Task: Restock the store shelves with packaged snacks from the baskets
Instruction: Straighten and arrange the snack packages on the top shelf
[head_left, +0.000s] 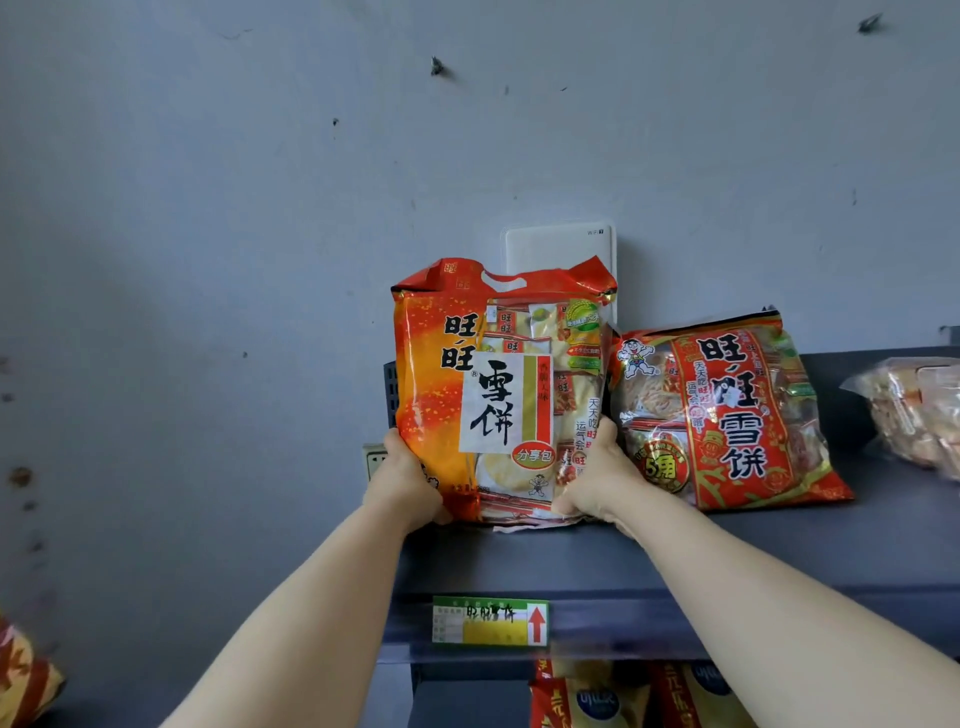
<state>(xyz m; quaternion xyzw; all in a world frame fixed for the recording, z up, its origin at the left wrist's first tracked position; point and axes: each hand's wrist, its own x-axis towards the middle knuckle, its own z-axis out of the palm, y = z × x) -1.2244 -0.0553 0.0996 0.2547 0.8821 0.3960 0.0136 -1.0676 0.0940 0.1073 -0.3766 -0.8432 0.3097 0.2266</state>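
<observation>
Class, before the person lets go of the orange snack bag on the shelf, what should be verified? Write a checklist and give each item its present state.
1. Left hand and right hand grip the orange bag low on its sides: ok.
2. Bag upright, front facing out: ok.
3. Base fully on the shelf: cannot tell.
4. Gap to the red bag: not ok, edges overlap.
5. Price tag uncovered: ok.
</observation>
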